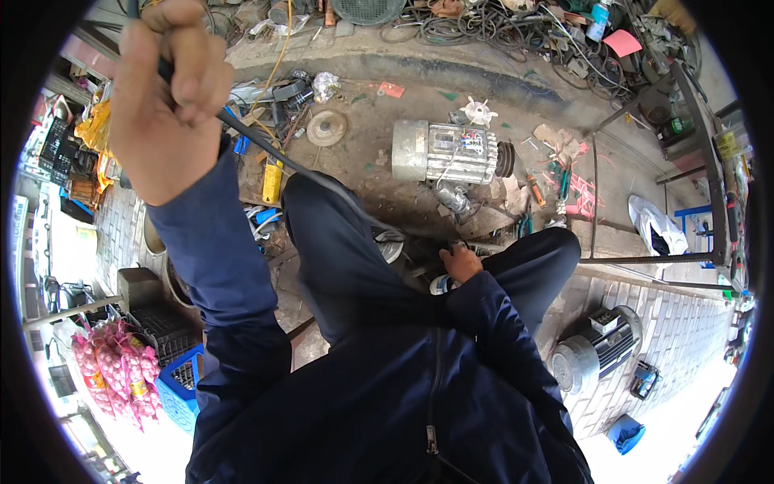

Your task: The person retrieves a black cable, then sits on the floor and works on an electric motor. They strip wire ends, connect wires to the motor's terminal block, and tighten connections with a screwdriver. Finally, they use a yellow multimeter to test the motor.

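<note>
My left hand (173, 89) is raised at the upper left, its fingers closed round a thick black cable (278, 155). From there the cable slants down past my left knee to the space between my legs. Low between my knees, my right hand (461, 263) is closed, with the fingertips curled; what they grip is too small and dark to make out. Just below it shows part of a white and blue rounded thing (440, 284). Ahead of my knees lies a silver electric motor (455, 152) with a dark grooved pulley at its right end.
Beside the motor are a white fan wheel (479, 111) and a round metal cover (326, 127). Tangled cables (484, 36) heap up at the back. A metal frame (713, 173) stands at right, another motor (597, 348) below it. Pink net bags (119, 371) hang near a blue crate (179, 391).
</note>
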The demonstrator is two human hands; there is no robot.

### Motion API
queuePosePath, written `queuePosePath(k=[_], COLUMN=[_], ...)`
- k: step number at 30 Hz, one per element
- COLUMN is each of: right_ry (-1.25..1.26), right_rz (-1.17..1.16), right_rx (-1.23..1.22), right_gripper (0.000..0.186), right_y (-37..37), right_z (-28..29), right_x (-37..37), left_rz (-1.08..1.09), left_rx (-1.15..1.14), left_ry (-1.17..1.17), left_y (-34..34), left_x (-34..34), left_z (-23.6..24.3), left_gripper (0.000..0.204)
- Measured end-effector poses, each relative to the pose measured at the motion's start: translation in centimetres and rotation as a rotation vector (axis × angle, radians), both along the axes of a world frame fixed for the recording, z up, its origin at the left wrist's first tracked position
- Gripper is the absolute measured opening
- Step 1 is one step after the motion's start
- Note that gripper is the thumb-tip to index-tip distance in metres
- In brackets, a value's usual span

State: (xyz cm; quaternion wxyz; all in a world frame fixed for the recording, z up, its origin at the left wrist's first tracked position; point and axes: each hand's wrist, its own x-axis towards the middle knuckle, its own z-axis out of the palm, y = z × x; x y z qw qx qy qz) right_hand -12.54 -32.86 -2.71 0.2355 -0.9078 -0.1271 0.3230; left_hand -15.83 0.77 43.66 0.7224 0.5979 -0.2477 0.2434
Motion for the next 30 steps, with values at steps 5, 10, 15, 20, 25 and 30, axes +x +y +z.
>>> queuePosePath(k=[5, 10, 15, 20, 25, 30], right_ry=[-0.097, 0.249, 0.1, 0.003, 0.06, 0.012], right_rz=[0.355, -0.375, -0.318, -0.441, -0.537, -0.395], right_rx=[-0.225, 0.923, 1.392, 1.127, 1.158, 1.161], right_gripper=[0.052, 0.051, 0.057, 0.033, 0.025, 0.024], right_y=[0.9, 2.9, -0.6, -0.8, -1.9, -2.3], right_z=[0.3, 11.9, 23.1, 23.7, 20.5, 18.1], right_x=[-1.1, 3.3, 6.8, 6.4, 4.3, 2.6], left_rz=[0.038, -0.136, -0.154, -0.157, -0.181, -0.106], left_rx=[-0.134, 0.039, 0.248, 0.531, 0.551, 0.041], left_ry=[0.196, 0.451, 0.676, 0.571, 0.461, 0.66], left_y=[-2.7, -10.2, -16.3, -19.5, -19.0, -16.4], left_x=[2.4, 3.1, 2.6, 0.6, 1.0, 5.1], left_z=[-3.1, -12.8, -22.4, -28.7, -31.1, -29.1], left_gripper=[0.039, 0.036, 0.033, 0.025, 0.027, 0.044])
